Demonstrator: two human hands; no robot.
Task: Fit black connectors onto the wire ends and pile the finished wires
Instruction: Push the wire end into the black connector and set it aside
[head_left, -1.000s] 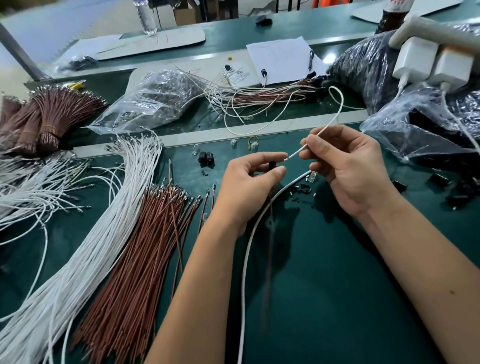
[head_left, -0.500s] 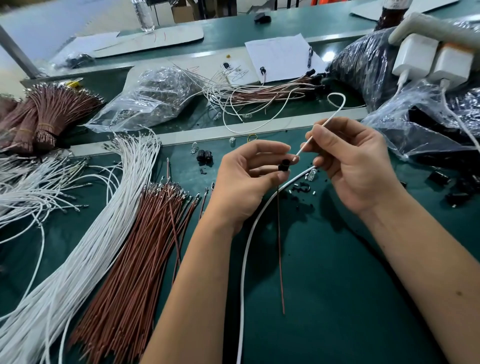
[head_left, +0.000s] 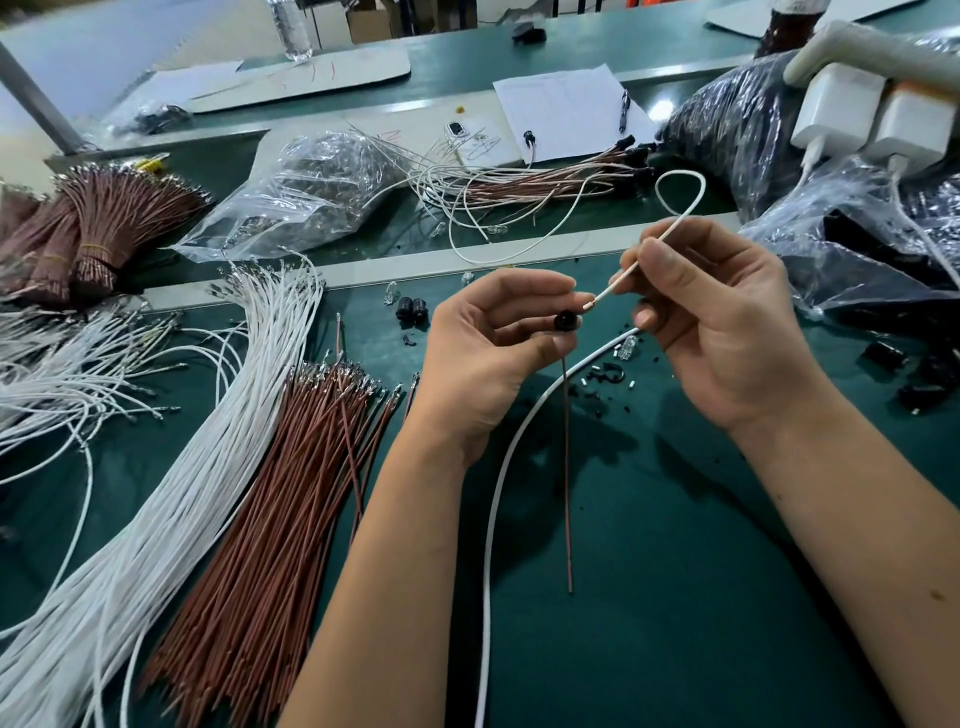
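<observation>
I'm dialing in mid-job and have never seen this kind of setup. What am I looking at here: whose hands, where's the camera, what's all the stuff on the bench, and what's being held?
There is no machine: these are a person's two bare hands, filmed by a wide-angle camera on their head, looking forward and down.

The left hand pinches a small black connector, with a brown wire hanging down from it. The right hand holds a white wire, its tip aimed at the connector but not yet in.

On the green bench lie a fan of loose white wires, a pile of brown wires, tied brown bundles, a clear bag of parts, and what looks like the finished wires pile behind.
</observation>
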